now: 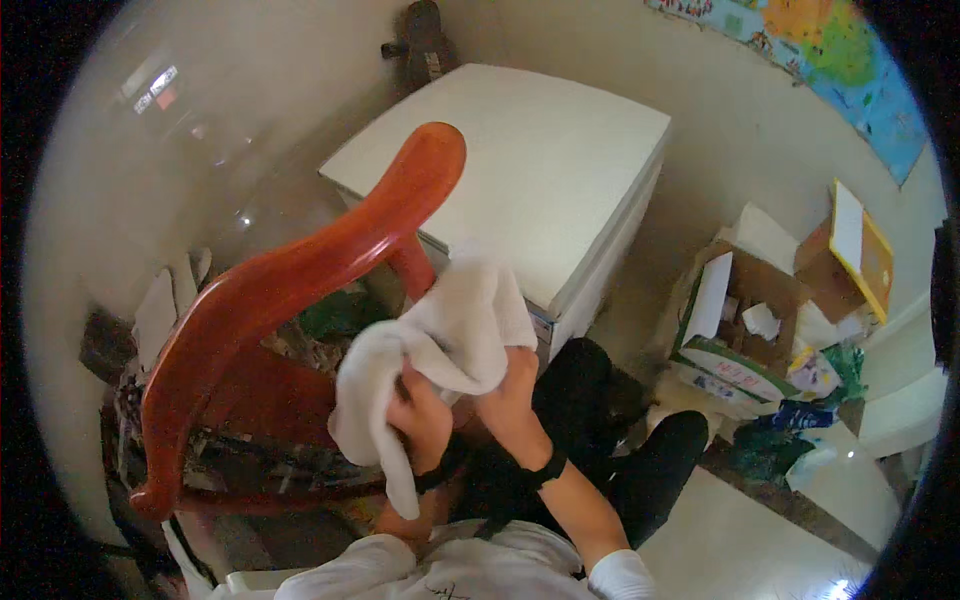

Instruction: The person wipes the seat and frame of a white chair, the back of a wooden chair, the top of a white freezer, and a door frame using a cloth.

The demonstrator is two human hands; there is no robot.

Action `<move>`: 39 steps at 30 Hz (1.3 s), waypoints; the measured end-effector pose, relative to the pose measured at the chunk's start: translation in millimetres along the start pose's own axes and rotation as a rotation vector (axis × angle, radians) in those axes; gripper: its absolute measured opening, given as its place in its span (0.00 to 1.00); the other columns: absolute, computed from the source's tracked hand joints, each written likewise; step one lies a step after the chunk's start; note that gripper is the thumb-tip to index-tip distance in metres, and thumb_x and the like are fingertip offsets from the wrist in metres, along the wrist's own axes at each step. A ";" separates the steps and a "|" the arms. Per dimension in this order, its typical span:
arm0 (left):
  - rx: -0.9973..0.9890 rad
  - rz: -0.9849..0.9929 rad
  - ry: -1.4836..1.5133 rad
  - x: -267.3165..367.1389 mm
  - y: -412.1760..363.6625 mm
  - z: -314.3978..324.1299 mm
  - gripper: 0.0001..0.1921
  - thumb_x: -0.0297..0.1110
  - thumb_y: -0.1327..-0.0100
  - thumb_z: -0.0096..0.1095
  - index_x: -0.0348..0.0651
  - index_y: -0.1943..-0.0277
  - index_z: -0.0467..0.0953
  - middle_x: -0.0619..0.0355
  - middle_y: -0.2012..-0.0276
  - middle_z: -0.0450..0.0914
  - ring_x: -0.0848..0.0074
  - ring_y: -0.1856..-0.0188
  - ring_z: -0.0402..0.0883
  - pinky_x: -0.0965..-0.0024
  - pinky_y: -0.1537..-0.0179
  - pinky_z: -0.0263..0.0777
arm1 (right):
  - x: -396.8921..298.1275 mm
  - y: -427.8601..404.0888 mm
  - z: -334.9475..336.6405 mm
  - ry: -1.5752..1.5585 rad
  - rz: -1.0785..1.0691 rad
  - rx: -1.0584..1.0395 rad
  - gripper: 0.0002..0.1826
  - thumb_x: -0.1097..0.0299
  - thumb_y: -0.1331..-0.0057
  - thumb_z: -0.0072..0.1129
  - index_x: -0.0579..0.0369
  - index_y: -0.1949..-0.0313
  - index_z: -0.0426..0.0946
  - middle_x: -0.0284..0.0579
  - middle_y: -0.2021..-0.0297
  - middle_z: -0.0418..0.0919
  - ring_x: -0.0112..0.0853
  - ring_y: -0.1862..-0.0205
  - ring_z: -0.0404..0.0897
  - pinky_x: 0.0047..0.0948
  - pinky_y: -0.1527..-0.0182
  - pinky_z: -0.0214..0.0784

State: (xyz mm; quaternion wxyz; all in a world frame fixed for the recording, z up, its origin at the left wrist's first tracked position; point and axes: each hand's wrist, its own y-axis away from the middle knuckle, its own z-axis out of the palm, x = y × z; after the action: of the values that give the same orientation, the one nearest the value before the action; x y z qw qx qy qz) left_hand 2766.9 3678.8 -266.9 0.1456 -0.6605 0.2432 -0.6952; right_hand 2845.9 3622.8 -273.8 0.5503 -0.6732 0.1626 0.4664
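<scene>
A white cloth [465, 322], thick and towel-like, hangs bunched between my two hands in front of my lap. My left hand [424, 416] grips its lower left part, and a strip of it drops down past that wrist. On the other side my right hand [514, 390] holds the cloth's right edge, with the fingers partly hidden beneath it. Just beyond the cloth and to the left curves the glossy reddish-brown wooden rail [300, 259] of a chair. The cloth overlaps the rail's upright support [412, 266]; whether they touch I cannot tell.
A white cabinet [540, 172] with a flat top stands ahead. An open cardboard box [739, 382] with papers sits at the right, near plastic bags [847, 371]. Behind the rail lies dark clutter [262, 457]. A black object [427, 45] stands in the far corner.
</scene>
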 end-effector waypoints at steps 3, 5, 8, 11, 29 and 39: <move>0.054 0.003 -0.639 -28.2 -30.4 -11.8 0.17 0.29 0.33 0.53 0.29 0.45 0.70 0.49 0.49 0.75 0.69 0.49 0.75 0.66 0.49 0.69 | -15.0 -16.3 12.7 0.086 -0.124 0.171 0.07 0.72 0.39 0.56 0.62 0.67 0.79 0.55 0.75 0.79 0.52 0.72 0.79 0.43 0.70 0.69; 0.043 0.116 -0.376 -7.1 -55.0 15.6 0.18 0.30 0.33 0.54 0.29 0.44 0.69 0.49 0.49 0.75 0.70 0.50 0.75 0.68 0.49 0.69 | -31.7 -33.8 22.0 -0.085 -0.009 0.108 0.09 0.73 0.34 0.51 0.64 0.70 0.75 0.58 0.78 0.75 0.52 0.76 0.75 0.44 0.73 0.65; -0.118 -0.007 0.100 7.7 -67.2 29.0 0.21 0.32 0.34 0.56 0.29 0.42 0.67 0.51 0.49 0.74 0.72 0.51 0.74 0.69 0.49 0.69 | -17.8 -41.1 23.0 -0.210 0.253 0.040 0.13 0.70 0.33 0.50 0.65 0.73 0.72 0.61 0.79 0.73 0.54 0.75 0.75 0.44 0.73 0.64; -0.337 -0.243 0.220 -3.8 -68.3 32.2 0.23 0.35 0.34 0.56 0.30 0.41 0.65 0.53 0.49 0.73 0.74 0.51 0.74 0.71 0.49 0.68 | 6.4 -26.4 22.1 -0.230 0.254 0.069 0.15 0.68 0.33 0.52 0.65 0.76 0.71 0.62 0.78 0.73 0.55 0.74 0.75 0.45 0.73 0.64; -0.119 -1.082 0.425 -260.1 46.7 25.9 0.22 0.48 0.33 0.48 0.40 0.46 0.71 0.54 0.50 0.74 0.64 0.50 0.74 0.61 0.49 0.70 | 174.3 115.3 -8.3 0.175 0.671 -0.150 0.13 0.69 0.40 0.48 0.67 0.71 0.78 0.68 0.70 0.76 0.58 0.65 0.77 0.49 0.61 0.69; -0.340 -0.520 0.337 -99.9 26.7 -17.7 0.21 0.45 0.31 0.47 0.39 0.42 0.67 0.56 0.52 0.76 0.69 0.52 0.77 0.64 0.50 0.73 | 42.7 55.4 23.2 -0.083 0.447 0.053 0.14 0.66 0.33 0.51 0.65 0.73 0.75 0.62 0.74 0.76 0.55 0.71 0.77 0.47 0.69 0.67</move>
State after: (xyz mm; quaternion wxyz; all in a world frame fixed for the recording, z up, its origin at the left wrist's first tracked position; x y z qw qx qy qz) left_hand 2754.7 3711.3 -365.8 -0.1907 -0.5911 0.1999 -0.7578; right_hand 2816.8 3637.2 -339.9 0.4569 -0.5859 0.2974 0.5997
